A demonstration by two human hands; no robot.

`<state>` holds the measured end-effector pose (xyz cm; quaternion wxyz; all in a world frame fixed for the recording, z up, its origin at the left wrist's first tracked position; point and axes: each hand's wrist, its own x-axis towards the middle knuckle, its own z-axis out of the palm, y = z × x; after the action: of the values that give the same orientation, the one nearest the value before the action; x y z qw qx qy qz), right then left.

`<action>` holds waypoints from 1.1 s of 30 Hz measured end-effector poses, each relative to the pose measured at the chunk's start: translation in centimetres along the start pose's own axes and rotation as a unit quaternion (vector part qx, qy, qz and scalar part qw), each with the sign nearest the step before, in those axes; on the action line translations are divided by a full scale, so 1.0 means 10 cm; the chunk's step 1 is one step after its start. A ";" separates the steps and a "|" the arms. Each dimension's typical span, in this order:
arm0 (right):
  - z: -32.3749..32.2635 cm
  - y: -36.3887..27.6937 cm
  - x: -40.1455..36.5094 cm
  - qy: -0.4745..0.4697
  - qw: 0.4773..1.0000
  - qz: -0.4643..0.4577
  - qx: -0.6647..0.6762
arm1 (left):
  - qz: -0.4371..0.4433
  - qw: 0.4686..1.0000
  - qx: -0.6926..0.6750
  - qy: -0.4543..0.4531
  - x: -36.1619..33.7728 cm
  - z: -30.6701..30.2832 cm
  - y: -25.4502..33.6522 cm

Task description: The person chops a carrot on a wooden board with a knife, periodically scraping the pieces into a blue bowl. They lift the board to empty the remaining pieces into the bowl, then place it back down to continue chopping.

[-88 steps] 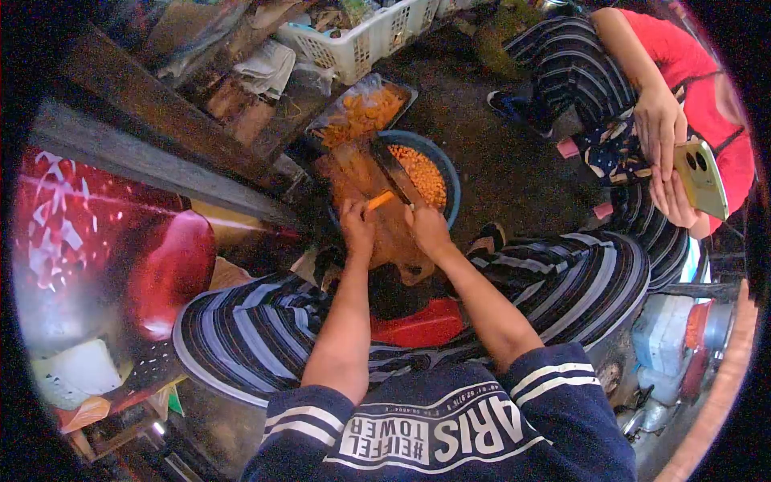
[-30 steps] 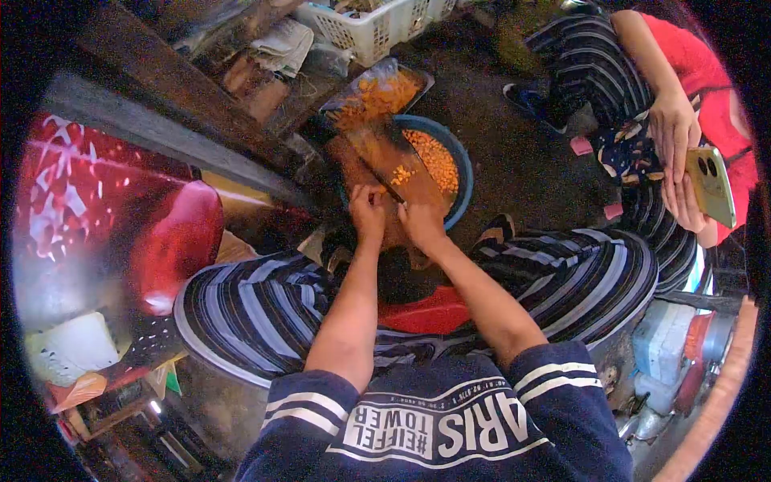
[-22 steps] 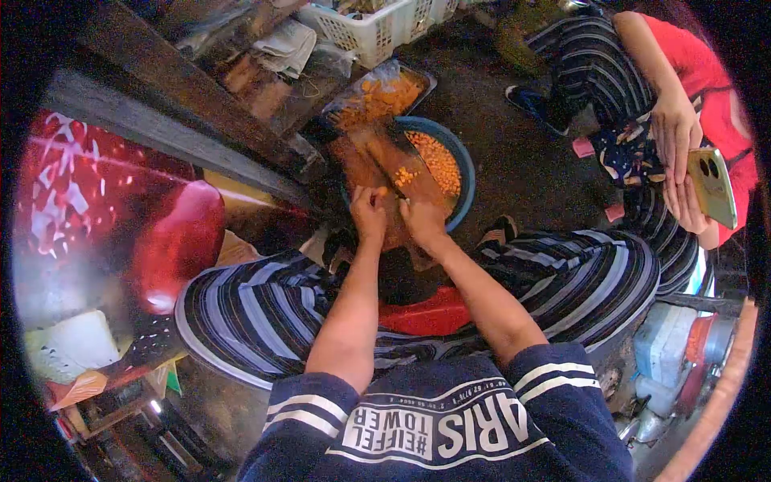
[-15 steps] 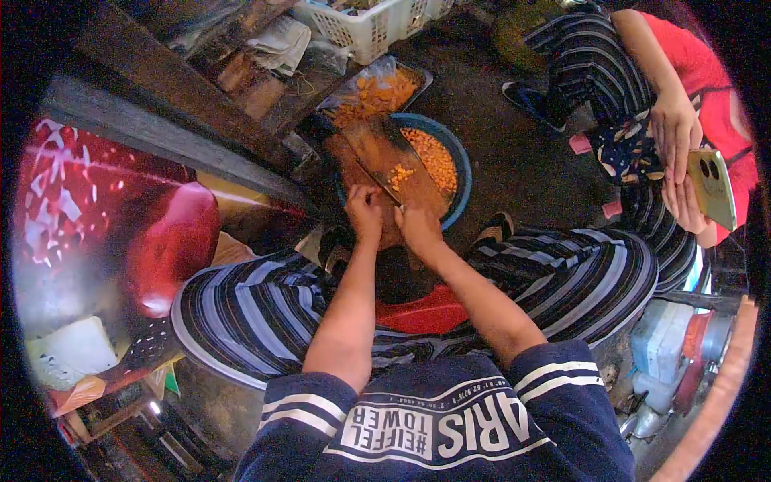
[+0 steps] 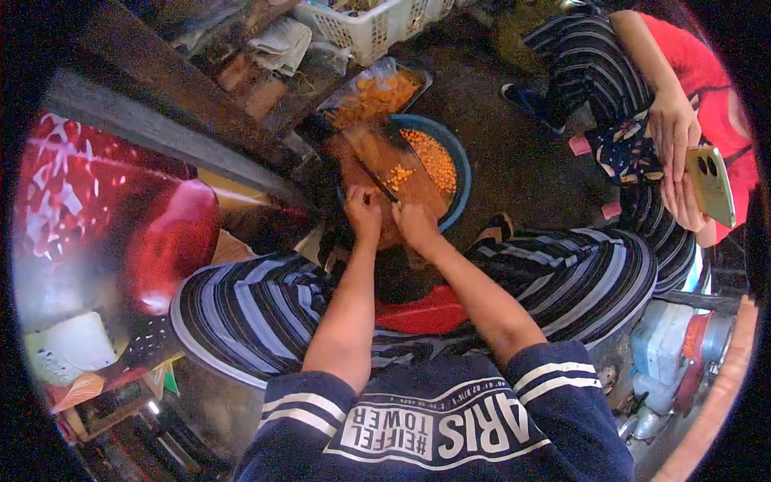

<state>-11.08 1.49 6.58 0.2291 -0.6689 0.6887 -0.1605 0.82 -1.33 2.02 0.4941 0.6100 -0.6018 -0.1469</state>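
Note:
My right hand [image 5: 416, 222] is closed round the handle end of a knife [image 5: 374, 175]. The dark blade points away and to the left over a brown cutting board [image 5: 422, 186]. My left hand [image 5: 364, 212] is curled at the near left of the board, beside the blade; whatever its fingers hold, if anything, I cannot make out. A little heap of small orange diced pieces [image 5: 399, 176] lies on the board, right of the knife. Underneath, a blue basin [image 5: 461, 165] contains many more orange diced pieces [image 5: 434, 157], partly hidden by the board.
Behind the basin is a tray [image 5: 426, 80] of larger orange pieces [image 5: 376, 95]. A white plastic basket [image 5: 365, 36] stands farther back. At right, another person in red holds a phone [image 5: 712, 186]. Wooden beams [image 5: 193, 136] run along the left.
The knife blade has shifted slightly, and more of its dark length shows. Both my hands stay in nearly the same place. The basin and tray have not moved.

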 end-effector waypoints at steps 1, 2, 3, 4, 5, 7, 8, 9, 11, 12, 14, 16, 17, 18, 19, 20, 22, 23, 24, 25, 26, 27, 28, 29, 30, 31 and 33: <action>-0.05 -0.01 0.02 0.003 1.000 -0.001 0.000 | -0.008 1.000 -0.011 0.000 0.01 0.00 0.01; -0.10 -0.01 -0.02 -0.001 1.000 -0.003 0.030 | -0.019 1.000 -0.020 -0.002 -0.01 -0.01 0.01; -0.13 -0.01 -0.05 -0.007 0.998 -0.006 0.060 | -0.021 1.000 -0.020 -0.002 -0.02 0.00 0.00; -0.09 0.01 -0.11 -0.009 0.998 -0.004 0.058 | -0.039 0.999 -0.023 0.002 -0.03 0.01 0.00; -0.05 0.02 -0.18 0.017 0.999 -0.011 0.026 | -0.056 0.998 -0.026 0.006 -0.03 0.02 0.01; -0.05 0.00 -0.17 0.045 0.999 -0.019 -0.007 | -0.035 0.999 -0.011 0.008 -0.02 0.02 0.03; -0.08 -0.04 -0.10 0.014 0.999 -0.027 -0.014 | -0.013 1.000 0.007 0.011 -0.01 -0.01 0.04; -0.10 -0.07 -0.08 -0.018 0.999 -0.034 -0.021 | -0.011 1.000 0.009 0.011 -0.04 -0.05 0.05; -0.15 -0.10 -0.05 -0.010 1.000 -0.011 0.003 | -0.066 0.997 -0.043 -0.006 0.00 -0.03 0.06; -0.17 -0.10 -0.07 -0.009 1.000 0.016 0.025 | -0.067 0.997 -0.043 -0.005 0.01 -0.03 0.05; -0.20 -0.07 -0.14 -0.027 1.000 0.008 0.013 | 0.009 0.999 0.013 0.040 -0.01 0.01 0.02; -0.17 -0.03 -0.22 -0.044 0.999 0.005 0.003 | -0.016 0.999 0.011 0.025 -0.03 0.01 0.06; -0.11 -0.02 -0.23 -0.025 0.999 -0.005 0.030 | -0.038 0.999 0.013 0.016 0.00 -0.01 0.10; -0.06 -0.02 -0.23 -0.007 0.998 -0.015 0.057 | -0.037 0.999 0.013 0.017 0.02 -0.04 0.14; 0.00 -0.02 -0.22 -0.008 0.998 -0.015 0.058 | -0.050 0.999 0.011 0.015 0.00 -0.05 0.15; 0.04 0.00 -0.18 0.000 1.000 -0.023 0.015 | -0.061 0.998 0.006 0.011 0.00 -0.05 0.17; 0.01 0.03 -0.09 0.017 0.999 -0.034 -0.030 | -0.045 0.999 -0.009 0.015 0.02 -0.03 0.17; -0.01 0.03 -0.07 0.010 0.999 -0.041 0.009 | -0.034 0.999 -0.018 0.018 0.03 -0.04 0.13; -0.02 0.03 -0.08 -0.001 0.998 -0.048 0.048 | -0.033 0.999 -0.015 0.019 0.03 -0.03 0.09; -0.05 0.01 -0.10 -0.004 0.998 -0.049 0.048 | -0.027 0.999 -0.009 0.027 0.01 -0.04 0.10; -0.09 0.01 -0.14 -0.017 0.998 -0.021 0.050 | -0.022 0.999 -0.005 0.033 -0.01 -0.04 0.12; -0.13 0.02 -0.18 -0.029 0.998 0.010 0.051 | -0.026 0.999 -0.006 0.031 -0.04 -0.04 0.13; -0.13 0.02 -0.24 -0.028 0.998 0.014 0.050 | -0.052 0.998 -0.032 0.024 -0.05 -0.04 0.13; -0.14 0.01 -0.28 -0.017 0.999 -0.008 0.035 | -0.075 0.995 -0.059 0.019 -0.02 -0.02 0.13; -0.15 0.00 -0.28 -0.006 0.999 -0.031 0.020 | -0.072 0.995 -0.061 0.019 0.00 -0.01 0.12; -0.17 -0.02 -0.29 -0.006 0.999 -0.031 0.021 | -0.048 0.998 -0.034 0.021 0.00 -0.02 0.13; -0.19 -0.05 -0.30 -0.039 0.999 0.010 0.035 | -0.026 0.999 -0.005 0.024 0.00 -0.05 0.12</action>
<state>-11.64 4.29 8.76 0.2806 -0.6591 0.6801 -0.1560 0.47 -0.84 3.15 0.5071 0.6266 -0.5729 -0.1480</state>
